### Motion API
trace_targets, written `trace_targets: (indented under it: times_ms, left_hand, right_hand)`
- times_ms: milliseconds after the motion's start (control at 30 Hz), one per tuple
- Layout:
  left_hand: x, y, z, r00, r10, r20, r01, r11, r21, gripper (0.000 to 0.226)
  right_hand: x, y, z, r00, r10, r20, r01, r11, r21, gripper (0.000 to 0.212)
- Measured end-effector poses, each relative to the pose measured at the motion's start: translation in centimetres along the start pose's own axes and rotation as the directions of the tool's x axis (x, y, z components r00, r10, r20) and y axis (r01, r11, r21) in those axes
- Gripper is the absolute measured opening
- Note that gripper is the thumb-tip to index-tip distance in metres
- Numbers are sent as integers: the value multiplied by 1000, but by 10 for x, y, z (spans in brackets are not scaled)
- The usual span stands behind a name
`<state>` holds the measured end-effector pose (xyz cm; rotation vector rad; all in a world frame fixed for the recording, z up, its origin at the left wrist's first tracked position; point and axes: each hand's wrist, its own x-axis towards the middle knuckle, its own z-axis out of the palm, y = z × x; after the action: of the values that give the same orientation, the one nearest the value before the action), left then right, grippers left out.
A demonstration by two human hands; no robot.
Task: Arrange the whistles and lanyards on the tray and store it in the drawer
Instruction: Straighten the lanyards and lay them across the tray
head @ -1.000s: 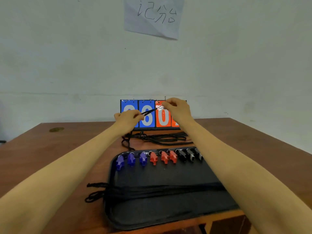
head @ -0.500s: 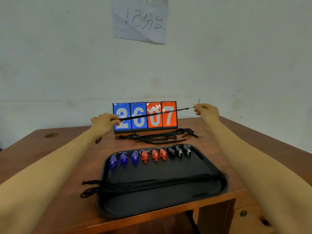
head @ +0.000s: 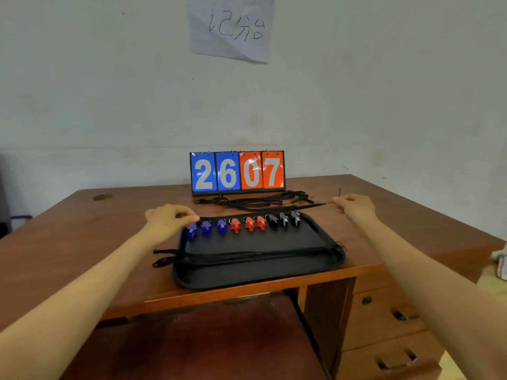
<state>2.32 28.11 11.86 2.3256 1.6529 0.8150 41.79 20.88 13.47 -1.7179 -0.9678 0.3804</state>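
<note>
A black tray (head: 255, 275) sits at the desk's front edge. Along its far side stand blue whistles (head: 206, 227), red whistles (head: 249, 223) and black whistles (head: 284, 220) in a row. Several black lanyards (head: 247, 256) lie stretched across the tray's near half. My left hand (head: 168, 219) and my right hand (head: 355, 205) each pinch one end of a black lanyard (head: 310, 207), held taut just above the tray's far rim. More loose lanyards (head: 255, 202) lie in a pile behind the tray.
A flip scoreboard (head: 237, 171) reading 2607 stands at the back of the wooden desk (head: 82, 231). Desk drawers (head: 381, 311) with handles are at the lower right. A paper sign (head: 231, 27) hangs on the wall. A white cloth (head: 500, 263) shows at the right edge.
Both hands have drawn apart, pulling the lanyard straight, then lowered it from in front of the scoreboard down toward the tray's far rim.
</note>
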Motion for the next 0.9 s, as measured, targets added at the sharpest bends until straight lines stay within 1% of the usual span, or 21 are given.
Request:
trace_targets:
  times_ms: [100, 200, 267, 333, 500, 700, 767, 833, 900]
  left_hand:
    - [-24, -1, 4, 998, -15, 65, 12, 999, 47, 19]
    - [-39, 3, 6, 998, -5, 64, -2, 994, 107, 17]
    - [-46, 5, 6, 998, -5, 59, 0, 996, 94, 12]
    - [-50, 6, 6, 998, -8, 62, 1, 994, 113, 9]
    - [-56, 8, 4, 994, -32, 108, 7, 974, 226, 13]
    - [-57, 6, 2, 998, -36, 58, 20, 968, 251, 18]
    - [-56, 4, 2, 998, -32, 52, 18, 967, 255, 20]
    - [-56, 4, 4, 997, -5, 71, -13, 969, 247, 29]
    - [-57, 5, 6, 996, 30, 89, -48, 977, 209, 35]
  right_hand:
    - [-19, 14, -9, 999, -25, 27, 28, 993, -115, 22]
    - [-33, 23, -18, 997, -50, 50, 61, 971, -231, 23]
    - [-39, 28, -23, 997, -51, 66, 67, 958, -279, 22]
    - [-43, 31, -27, 994, -54, 92, 81, 945, -317, 22]
    - [-49, 35, -29, 981, -81, 176, 148, 901, -408, 26]
    - [-50, 36, -25, 966, -105, 235, 203, 873, -443, 21]
    - [-49, 37, -24, 968, -102, 231, 204, 855, -476, 24]
    - [-49, 38, -22, 963, -168, 212, 256, 817, -516, 37]
    - [-51, 36, -19, 920, -313, 235, 392, 739, -548, 37]
